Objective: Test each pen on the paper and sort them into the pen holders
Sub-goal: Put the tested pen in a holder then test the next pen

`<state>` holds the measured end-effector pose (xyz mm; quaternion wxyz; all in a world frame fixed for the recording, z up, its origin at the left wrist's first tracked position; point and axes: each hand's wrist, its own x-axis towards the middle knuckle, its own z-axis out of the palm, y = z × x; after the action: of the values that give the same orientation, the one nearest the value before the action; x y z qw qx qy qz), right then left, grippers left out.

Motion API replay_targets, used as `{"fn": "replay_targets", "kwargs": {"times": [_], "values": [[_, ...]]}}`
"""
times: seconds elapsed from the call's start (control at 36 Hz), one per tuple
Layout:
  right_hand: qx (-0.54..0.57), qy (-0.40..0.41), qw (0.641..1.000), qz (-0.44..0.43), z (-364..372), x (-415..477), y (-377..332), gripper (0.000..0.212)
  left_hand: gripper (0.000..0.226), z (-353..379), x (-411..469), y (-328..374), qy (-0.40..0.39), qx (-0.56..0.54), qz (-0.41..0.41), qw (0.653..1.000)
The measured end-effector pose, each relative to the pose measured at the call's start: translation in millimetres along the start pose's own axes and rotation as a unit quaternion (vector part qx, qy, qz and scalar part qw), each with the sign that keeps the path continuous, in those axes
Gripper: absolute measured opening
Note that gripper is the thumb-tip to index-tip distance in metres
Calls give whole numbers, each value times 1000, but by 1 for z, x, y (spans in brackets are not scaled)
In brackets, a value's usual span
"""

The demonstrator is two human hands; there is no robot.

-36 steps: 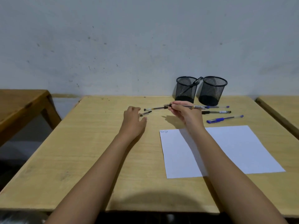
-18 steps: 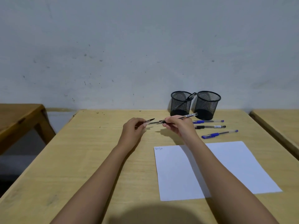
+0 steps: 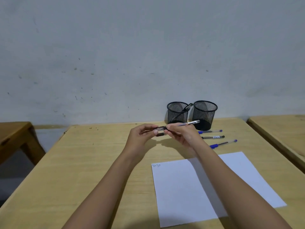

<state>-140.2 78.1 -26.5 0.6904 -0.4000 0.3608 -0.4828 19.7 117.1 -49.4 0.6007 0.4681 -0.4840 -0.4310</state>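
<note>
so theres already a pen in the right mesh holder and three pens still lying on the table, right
Not quite: the head view shows the pen leaning in the left mesh holder; the right mesh holder looks empty. Three pens do lie on the table.

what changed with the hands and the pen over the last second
The left hand left the table, picked up the cap lying there and came in to meet the pen held by the right hand; both hands are now together on its cap end, above the table. The three pens on the table, the two mesh holders and the paper stayed put.
</note>
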Motion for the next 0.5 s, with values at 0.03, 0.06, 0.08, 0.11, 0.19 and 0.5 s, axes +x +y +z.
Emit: {"fn": "replay_targets", "kwargs": {"times": [0.03, 0.06, 0.08, 0.11, 0.19, 0.5], "values": [[9, -4, 1000, -7, 1, 1, -3, 1, 16, 0, 3, 3, 0, 1, 10, 1000], [17, -7, 1000, -13, 2, 2, -6, 1, 16, 1, 6, 6, 0, 7, 19, 1000], [25, -8, 1000, -17, 3, 2, -8, 2, 17, 2, 9, 9, 1, 12, 26, 1000], [33, -7, 999, -20, 4, 3, -11, 2, 17, 3, 13, 10, 2, 16, 32, 999], [44, -1, 998, -35, 3, 5, -15, 2, 18, 8, 21, 13, -2, 26, 40, 999], [-30, 13, 995, -98, -22, 11, -38, 3, 21, 14, 39, 24, 21, 45, 42, 998]]}}
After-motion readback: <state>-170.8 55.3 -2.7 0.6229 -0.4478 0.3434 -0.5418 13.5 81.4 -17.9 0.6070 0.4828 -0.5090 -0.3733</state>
